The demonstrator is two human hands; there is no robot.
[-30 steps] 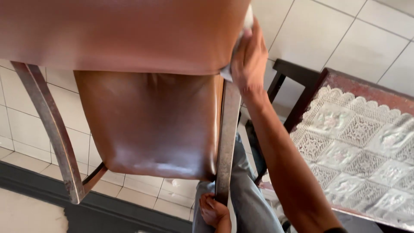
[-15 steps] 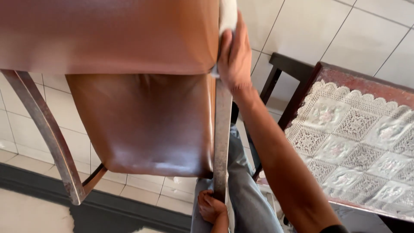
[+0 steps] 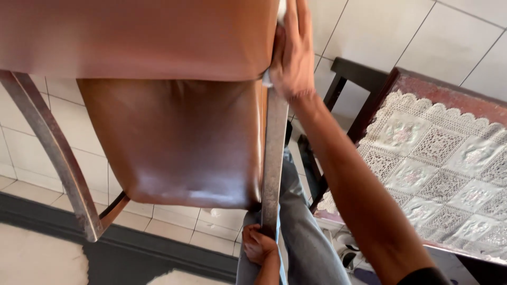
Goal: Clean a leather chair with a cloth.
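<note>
Dark wood table (image 3: 406, 87) at rt carries a white lace cloth (image 3: 438, 169) (scalloped edge), flat.

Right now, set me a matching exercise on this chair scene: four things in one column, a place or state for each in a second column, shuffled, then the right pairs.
Things:
1. right hand
2. left hand
3. lace cloth
4. brown padded seat

Places or states:
A. spread over the dark wooden table at the right
B. gripping the lower end of the chair's metal leg
C. pressing a white cloth at the edge of the chair back
D. between the two metal legs, glossy and creased

Pairs: 1-C, 2-B, 3-A, 4-D
</note>
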